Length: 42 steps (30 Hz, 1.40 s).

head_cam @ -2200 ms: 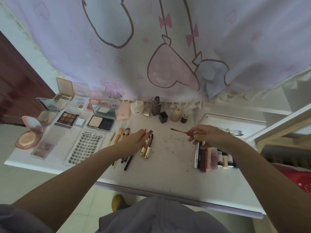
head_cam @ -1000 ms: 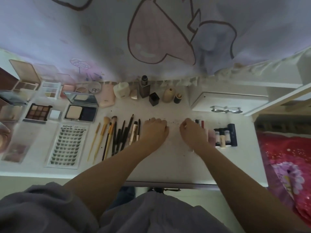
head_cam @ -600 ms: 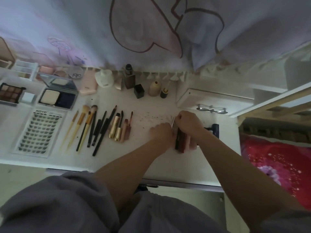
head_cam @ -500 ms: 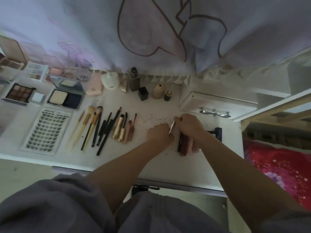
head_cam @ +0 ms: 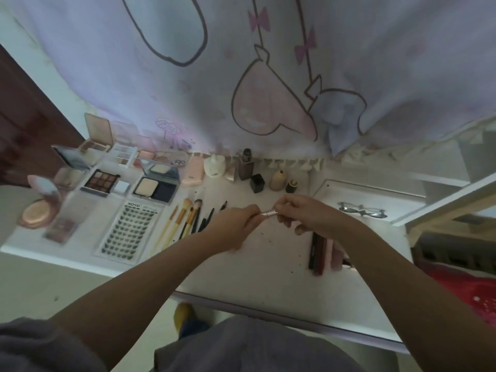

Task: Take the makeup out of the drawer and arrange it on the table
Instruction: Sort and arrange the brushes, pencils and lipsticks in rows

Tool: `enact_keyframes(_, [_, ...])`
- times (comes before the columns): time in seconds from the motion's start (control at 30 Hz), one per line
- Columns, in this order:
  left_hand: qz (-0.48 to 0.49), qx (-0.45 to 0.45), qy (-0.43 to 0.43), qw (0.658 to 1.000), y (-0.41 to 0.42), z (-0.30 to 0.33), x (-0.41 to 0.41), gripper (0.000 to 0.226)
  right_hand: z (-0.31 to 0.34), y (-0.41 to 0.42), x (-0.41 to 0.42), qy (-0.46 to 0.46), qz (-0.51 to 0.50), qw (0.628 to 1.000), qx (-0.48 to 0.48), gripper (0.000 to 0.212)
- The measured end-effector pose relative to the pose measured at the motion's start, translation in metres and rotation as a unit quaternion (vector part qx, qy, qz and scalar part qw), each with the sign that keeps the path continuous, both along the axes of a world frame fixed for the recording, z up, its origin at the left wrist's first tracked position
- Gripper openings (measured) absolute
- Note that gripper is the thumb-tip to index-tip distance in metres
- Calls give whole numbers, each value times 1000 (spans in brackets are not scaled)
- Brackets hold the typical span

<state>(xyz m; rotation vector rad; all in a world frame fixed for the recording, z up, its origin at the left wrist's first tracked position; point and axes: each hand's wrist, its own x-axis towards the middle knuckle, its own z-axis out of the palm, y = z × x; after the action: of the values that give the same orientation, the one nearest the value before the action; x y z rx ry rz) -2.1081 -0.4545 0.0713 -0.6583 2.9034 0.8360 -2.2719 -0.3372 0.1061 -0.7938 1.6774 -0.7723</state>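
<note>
Above the middle of the white table (head_cam: 263, 275), my left hand (head_cam: 236, 226) and my right hand (head_cam: 303, 213) both pinch a slim pink makeup pen (head_cam: 268, 213), one at each end. A row of brushes and pencils (head_cam: 188, 218) lies left of my left hand, partly hidden by it. Dark red and pink lip tubes (head_cam: 319, 251) lie under my right wrist. Palettes and compacts (head_cam: 102, 181) fill the table's left part, beside a tray of false lashes (head_cam: 128, 232).
Small bottles (head_cam: 257, 175) stand in a row along the back edge under the hanging printed curtain (head_cam: 241, 76). A white drawer box with a bow-shaped metal handle (head_cam: 362, 210) sits at the right. A red bedcover (head_cam: 467, 288) lies beyond the table's right end.
Both hands have risen off the table from the lip tubes, holding the pink pen between them. The camera has tilted up and to the left.
</note>
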Motion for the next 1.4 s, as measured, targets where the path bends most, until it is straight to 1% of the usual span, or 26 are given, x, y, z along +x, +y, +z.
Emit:
enact_keyframes(0.1, [-8, -25, 6, 1000, -6, 10, 5, 29, 16, -6, 5, 58, 23, 997, 49, 40])
enact_keyframes(0.13, [-9, -31, 5, 999, -8, 13, 6, 30, 19, -8, 7, 71, 26, 996, 45, 40])
enact_keyframes(0.2, [-9, -36, 7, 999, -12, 18, 8, 30, 23, -9, 9, 77, 29, 997, 13, 25])
enact_keyframes(0.27, [-10, -43, 7, 999, -15, 22, 10, 29, 28, -7, 11, 60, 22, 998, -4, 12])
enact_keyframes(0.3, [-14, -50, 7, 999, -16, 23, 11, 29, 31, -6, 12, 48, 18, 999, 0, 15])
enact_keyframes(0.33, [-19, -58, 7, 998, -18, 25, 12, 28, 33, -5, 13, 43, 18, 999, 10, 22])
enact_keyframes(0.4, [-27, -66, 9, 997, -19, 27, 13, 30, 36, -5, 16, 62, 22, 998, 23, 37])
enact_keyframes(0.43, [-31, -69, 11, 997, -20, 27, 14, 30, 37, -5, 17, 72, 25, 997, 20, 35])
enact_keyframes(0.5, [-35, -68, 12, 997, -20, 28, 14, 31, 39, -4, 17, 67, 25, 997, 11, 20])
enact_keyframes(0.53, [-35, -65, 14, 997, -21, 28, 15, 31, 40, -4, 17, 56, 22, 998, 11, 16])
enact_keyframes(0.6, [-35, -59, 18, 998, -22, 27, 16, 30, 42, -3, 17, 48, 11, 999, 22, 24])
enact_keyframes(0.63, [-35, -58, 19, 998, -22, 27, 16, 30, 43, -3, 17, 56, 6, 998, 28, 31])
enact_keyframes(0.67, [-37, -60, 19, 997, -22, 27, 16, 30, 42, -3, 17, 66, 8, 997, 28, 32])
enact_keyframes(0.77, [-40, -63, 14, 997, -21, 27, 16, 29, 41, 0, 15, 55, 19, 998, 18, 16])
enact_keyframes(0.8, [-40, -60, 14, 997, -20, 27, 17, 29, 41, 1, 14, 42, 15, 999, 19, 16])
enact_keyframes(0.9, [-40, -58, 14, 997, -18, 28, 17, 27, 39, 2, 15, 27, -6, 999, 29, 29])
enact_keyframes(0.93, [-40, -62, 14, 997, -17, 28, 17, 27, 38, 2, 14, 33, -4, 999, 27, 29])
enact_keyframes(1.03, [-41, -67, 9, 997, -16, 30, 16, 26, 38, 3, 13, 28, 3, 999, 23, 15])
enact_keyframes(1.07, [-41, -64, 8, 997, -16, 30, 16, 26, 38, 3, 13, 21, -1, 999, 27, 17])
enact_keyframes(1.17, [-45, -58, 6, 997, -16, 31, 15, 24, 38, 3, 13, 18, -21, 999, 38, 30])
enact_keyframes(1.23, [-46, -64, 3, 997, -15, 31, 14, 23, 37, 3, 12, 35, -8, 999, 35, 25])
enact_keyframes(1.3, [-41, -66, 3, 997, -15, 30, 15, 25, 37, 3, 12, 31, -8, 999, 37, 16])
enact_keyframes(1.33, [-40, -64, 5, 997, -15, 29, 16, 26, 37, 3, 11, 25, -18, 999, 41, 18])
enact_keyframes(1.4, [-43, -60, 12, 997, -16, 26, 17, 28, 37, 2, 11, 26, -34, 998, 55, 30])
